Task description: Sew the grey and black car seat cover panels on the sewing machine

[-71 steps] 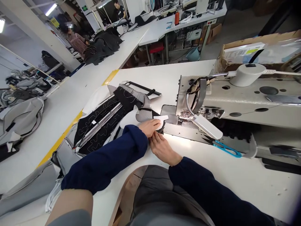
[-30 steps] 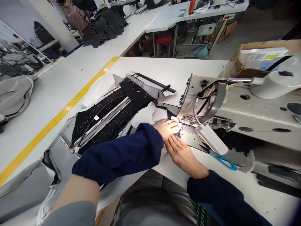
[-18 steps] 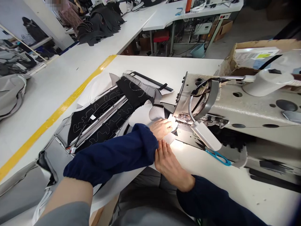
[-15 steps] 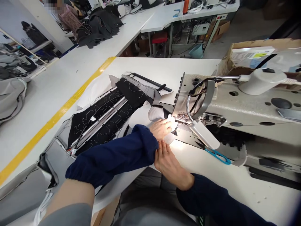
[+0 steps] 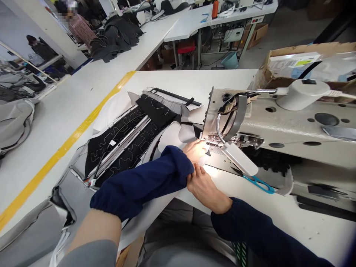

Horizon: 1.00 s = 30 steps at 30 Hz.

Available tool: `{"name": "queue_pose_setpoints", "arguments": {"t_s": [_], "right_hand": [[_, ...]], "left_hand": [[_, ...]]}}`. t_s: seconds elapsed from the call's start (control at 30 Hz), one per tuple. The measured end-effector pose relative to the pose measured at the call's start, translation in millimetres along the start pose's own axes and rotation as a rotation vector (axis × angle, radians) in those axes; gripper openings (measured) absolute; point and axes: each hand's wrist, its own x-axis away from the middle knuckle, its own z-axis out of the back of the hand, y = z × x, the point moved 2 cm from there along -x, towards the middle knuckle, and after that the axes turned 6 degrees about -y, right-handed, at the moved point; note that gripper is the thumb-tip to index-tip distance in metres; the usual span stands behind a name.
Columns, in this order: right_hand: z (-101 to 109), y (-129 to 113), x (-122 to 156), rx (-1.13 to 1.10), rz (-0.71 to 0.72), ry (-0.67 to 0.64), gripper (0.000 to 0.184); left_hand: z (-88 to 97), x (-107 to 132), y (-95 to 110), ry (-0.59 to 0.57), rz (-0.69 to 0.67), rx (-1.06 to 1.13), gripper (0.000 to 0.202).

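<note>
My left hand (image 5: 195,150) is at the lit needle area of an industrial sewing machine (image 5: 233,118), fingers closed on the edge of a grey-white fabric cover (image 5: 170,138). Just below it, my right hand (image 5: 204,185) has its fingers curled together on a pale flap of the same fabric, partly hidden. Away to the left spreads the rest of the cover, with black panels (image 5: 126,155) bearing wavy stitched lines and a cable with a white tag. A white lamp (image 5: 240,158) on a flexible neck shines on the needle area.
Blue-handled scissors (image 5: 258,184) lie beside the machine bed. Behind the machine stands an open cardboard box (image 5: 263,72). Yellow tape (image 5: 80,128) runs across the white table (image 5: 108,79). Dark fabric pieces (image 5: 118,37) are piled at the back, near another person (image 5: 82,29).
My left hand has shifted slightly toward the needle, its fingers drawn closer together. My right hand's fingers have curled more on the flap. The fabric has bunched up slightly beside my left hand.
</note>
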Motion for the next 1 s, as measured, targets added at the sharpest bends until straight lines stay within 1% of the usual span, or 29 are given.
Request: {"name": "queue_pose_setpoints", "arguments": {"t_s": [0.07, 0.13, 0.17, 0.27, 0.33, 0.43, 0.53, 0.67, 0.73, 0.8, 0.9, 0.97, 1.0], "right_hand": [[3.2, -5.1, 3.7, 0.015, 0.000, 0.014, 0.031], [7.6, -16.7, 8.4, 0.029, 0.022, 0.033, 0.039], [9.5, -23.8, 10.5, 0.033, 0.033, 0.037, 0.040], [10.9, -42.0, 13.5, 0.012, 0.034, -0.003, 0.034], [9.0, -47.5, 12.5, -0.009, 0.008, -0.043, 0.028], [7.9, -46.5, 8.0, -0.012, -0.001, -0.090, 0.024], [12.9, -39.9, 0.6, -0.022, -0.006, -0.140, 0.024], [22.5, -33.5, -11.9, -0.084, 0.000, -0.215, 0.025], [23.9, -32.7, -18.8, -0.127, -0.010, -0.250, 0.024], [21.7, -33.3, -25.6, -0.171, -0.028, -0.268, 0.024], [12.7, -35.6, -34.6, -0.235, -0.039, -0.274, 0.025], [6.1, -36.0, -39.3, -0.257, -0.042, -0.272, 0.025], [4.2, -35.0, -41.1, -0.256, -0.052, -0.251, 0.025]], "left_hand": [[6.0, 3.7, -4.7, -0.003, -0.035, -0.015, 0.025], [11.6, 10.1, -9.0, -0.008, -0.045, -0.037, 0.026], [13.3, 13.3, -10.3, -0.017, -0.046, -0.047, 0.028], [12.7, 18.7, -8.4, -0.054, -0.069, -0.062, 0.027], [8.9, 17.5, -3.5, -0.080, -0.085, -0.069, 0.024], [3.4, 11.6, 3.7, -0.124, -0.058, -0.056, 0.022], [3.6, 6.8, 7.5, -0.138, -0.011, -0.034, 0.022], [6.8, 5.5, 6.5, -0.154, 0.016, -0.013, 0.022], [5.5, 4.0, 5.0, -0.143, 0.024, -0.008, 0.023], [2.4, -0.5, 4.1, -0.116, 0.022, -0.003, 0.025], [-0.3, -9.0, 2.2, -0.062, 0.018, 0.010, 0.025], [2.8, -7.5, -0.4, -0.047, 0.022, 0.018, 0.025], [6.2, -2.1, -0.9, -0.046, 0.018, 0.021, 0.025]]}}
